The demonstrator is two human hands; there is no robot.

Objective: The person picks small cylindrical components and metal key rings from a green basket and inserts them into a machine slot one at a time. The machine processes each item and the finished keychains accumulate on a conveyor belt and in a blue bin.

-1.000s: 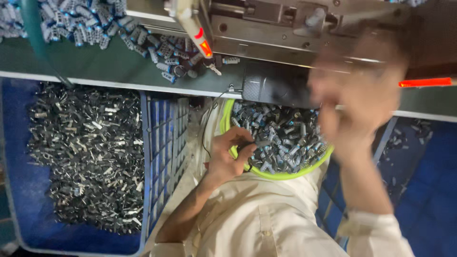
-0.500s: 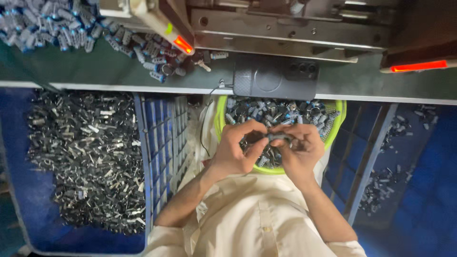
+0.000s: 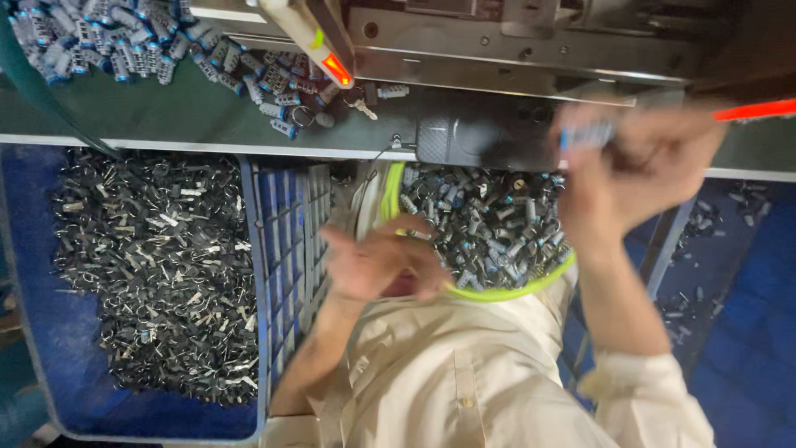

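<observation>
Small blue-and-silver lock piece point(image 3: 585, 135): pinched in the fingertips of my right hand point(image 3: 638, 170), raised up in front of the dark underside of the machine point(image 3: 514, 41), just under the grey bench edge point(image 3: 207, 116). The hand is motion-blurred; the fingers are pressed together around the piece, but how many of them touch it I cannot tell.

Left hand point(image 3: 377, 261): low, close to my body, resting at the near left rim of the yellow-green basket point(image 3: 506, 292). Fingers loosely curled, thumb pointing up and left. Whether it grips anything I cannot tell; blur hides the fingertips.

Basket: sits in my lap against my cream shirt point(image 3: 464, 382), filled with a heap of small dark-and-blue lock parts point(image 3: 489, 220). The right forearm crosses its right side.

To my left: a blue plastic crate point(image 3: 286, 249) with a slotted wall, holding a broad heap of small black and silver metal parts point(image 3: 166, 265). The crate stands just beside the basket, below the bench edge.

On the bench top, upper left: a loose pile of small blue-grey locks point(image 3: 124, 41), spreading right toward a white lever with an orange-red tip point(image 3: 319, 41). A small key point(image 3: 361, 108) lies near the lever tip.

Far right, lower level: more dark parts scattered on blue point(image 3: 713, 249), well apart from both hands.
</observation>
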